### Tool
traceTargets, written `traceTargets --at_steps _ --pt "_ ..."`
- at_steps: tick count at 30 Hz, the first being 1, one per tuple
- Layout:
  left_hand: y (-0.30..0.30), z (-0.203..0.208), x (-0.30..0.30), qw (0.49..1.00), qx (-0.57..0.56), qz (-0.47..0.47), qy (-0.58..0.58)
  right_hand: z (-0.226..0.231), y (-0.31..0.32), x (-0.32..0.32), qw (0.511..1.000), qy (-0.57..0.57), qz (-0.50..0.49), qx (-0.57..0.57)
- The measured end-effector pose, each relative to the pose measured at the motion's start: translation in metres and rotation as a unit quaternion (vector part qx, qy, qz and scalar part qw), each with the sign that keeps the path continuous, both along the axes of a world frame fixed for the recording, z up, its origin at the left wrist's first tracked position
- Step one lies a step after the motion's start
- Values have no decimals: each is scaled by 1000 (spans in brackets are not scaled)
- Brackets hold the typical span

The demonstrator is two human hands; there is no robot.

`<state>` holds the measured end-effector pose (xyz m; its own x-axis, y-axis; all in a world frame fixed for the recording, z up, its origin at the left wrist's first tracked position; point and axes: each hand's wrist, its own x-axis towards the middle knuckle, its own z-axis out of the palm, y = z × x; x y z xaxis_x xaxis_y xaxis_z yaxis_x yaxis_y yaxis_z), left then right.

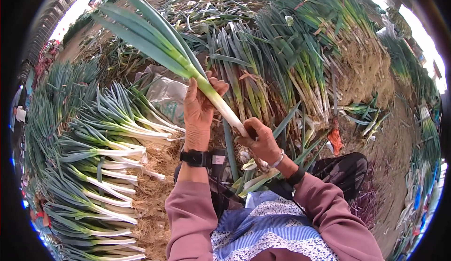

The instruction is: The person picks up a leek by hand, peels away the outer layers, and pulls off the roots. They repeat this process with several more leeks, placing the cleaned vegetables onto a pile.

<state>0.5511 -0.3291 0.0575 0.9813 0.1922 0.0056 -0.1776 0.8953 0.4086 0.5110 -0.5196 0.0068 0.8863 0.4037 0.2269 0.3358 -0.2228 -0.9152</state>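
Observation:
A single leek (220,103) with broad green leaves and a clean white shank slants across the middle of the view, leaves up to the left. My left hand (201,103) is closed around it where green turns to white. Lower on the shank, the fingers of my right hand (261,140) pinch the white part near the root end. The root tip itself is partly hidden behind that hand. To the left, rows of cleaned leeks (110,188) lie with white ends pointing toward me and stringy roots beside them.
Bundles of untrimmed leeks (300,68) stand behind and to the right, some with soil-caked roots (364,66). Stripped leaves (206,9) litter the ground at the back. A pale sack (167,94) lies beyond my left hand, and an orange scrap (335,141) lies right of my right hand.

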Motion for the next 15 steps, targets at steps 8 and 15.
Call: traceTargets --at_steps 8,15 --pt "-16 -13 12 997 3 -63 -54 8 1 4 994 103 -6 27" --pt "-17 -12 18 999 39 14 -8 11 8 5 998 12 -44 -50"
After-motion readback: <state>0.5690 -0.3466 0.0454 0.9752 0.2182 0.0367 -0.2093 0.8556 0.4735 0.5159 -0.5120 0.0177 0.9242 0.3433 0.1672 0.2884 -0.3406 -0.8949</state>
